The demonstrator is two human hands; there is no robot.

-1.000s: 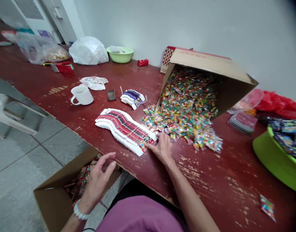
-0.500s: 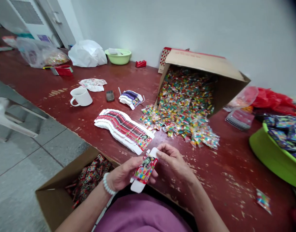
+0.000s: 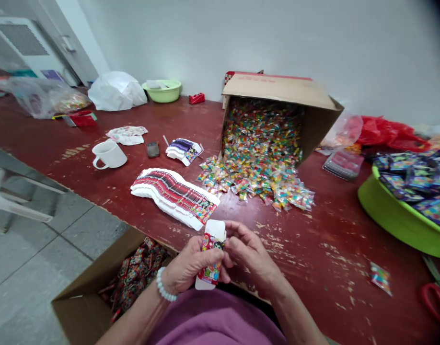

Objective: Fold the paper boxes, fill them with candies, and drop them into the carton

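Observation:
My left hand (image 3: 190,266) grips a small red printed candy box (image 3: 210,273), thumb across its front, with white flaps sticking out at top and bottom. The fingers of my right hand (image 3: 249,249) are curled against the box's upper right edge; their tips are partly hidden. Just beyond lies a fanned row of flat red candy boxes (image 3: 173,194). Past it sits a shorter stack of purple boxes (image 3: 184,149). Small clear packets of colourful candy (image 3: 259,177) spill from a tipped cardboard carton (image 3: 277,88) onto the table.
Below the table edge at left, an open carton (image 3: 79,306) holds many red boxes. A white mug (image 3: 110,154) stands at left. On the right are a green basin (image 3: 396,218) of dark packs, a lone candy packet (image 3: 381,278) and red-handled scissors (image 3: 434,304).
The small box has turned more upright in my left hand, whose thumb now lies over its front. My right hand has shifted from the top flap to its right edge. The view has swung slightly right.

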